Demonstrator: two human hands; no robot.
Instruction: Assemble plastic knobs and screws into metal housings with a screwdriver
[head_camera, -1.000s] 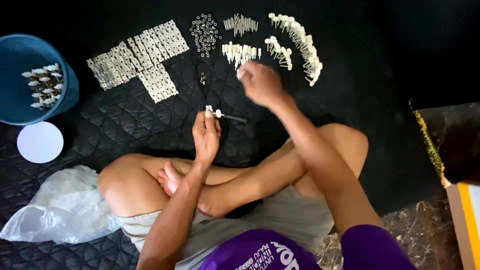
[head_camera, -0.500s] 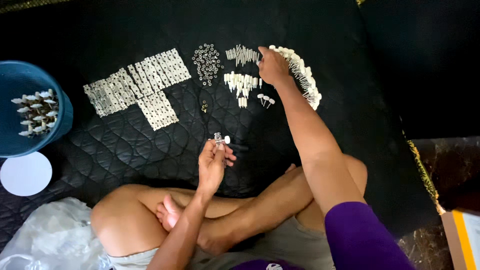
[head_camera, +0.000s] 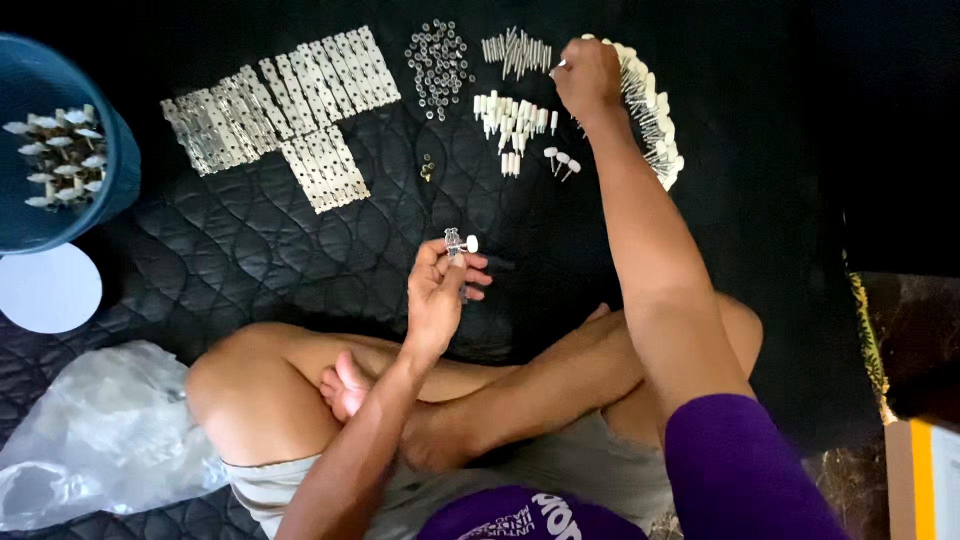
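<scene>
While the left hand (head_camera: 437, 295) holds a small metal part with a white knob (head_camera: 459, 242) pinched upright between its fingertips above the black quilted mat (head_camera: 250, 260), the right hand (head_camera: 590, 78) reaches far forward, fingers curled together onto the curved row of white-tipped pins (head_camera: 655, 120). That row lies well apart from the left hand, so the right hand is nearer.

A person in a purple short-sleeved shirt (head_camera: 740, 470) (white lettering shows on its front, near the lower edge) and light grey shorts (head_camera: 560, 470). Arms, legs and feet are bare; no rings or watch visible.
</scene>
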